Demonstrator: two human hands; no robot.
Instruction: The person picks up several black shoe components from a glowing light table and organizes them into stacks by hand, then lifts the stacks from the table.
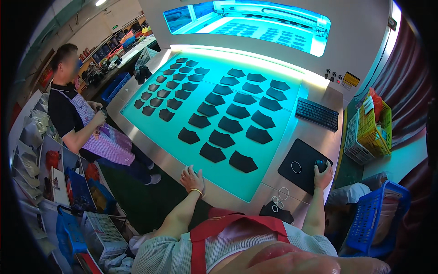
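Note:
My right hand (323, 174) is wrapped over a dark computer mouse (320, 163) on a black mouse pad (299, 160). At the near edge of the metal table, my left hand (191, 179) rests with its fingers stretched out and holds nothing. Beyond it lies a lit turquoise work surface (169, 144), covered with rows of dark, flat, angular cut pieces (229, 124). Smaller pieces (163, 93) lie in the left group, larger ones towards the right. A black keyboard (317, 114) stands beyond the mouse pad.
A machine housing with a long window (248, 25) rises behind the table. White rings (275, 203) and dark scraps (284, 216) lie near my body. On the right stand a yellow basket (376, 125) and a blue crate (373, 219). Another person (86, 109) in an apron stands left.

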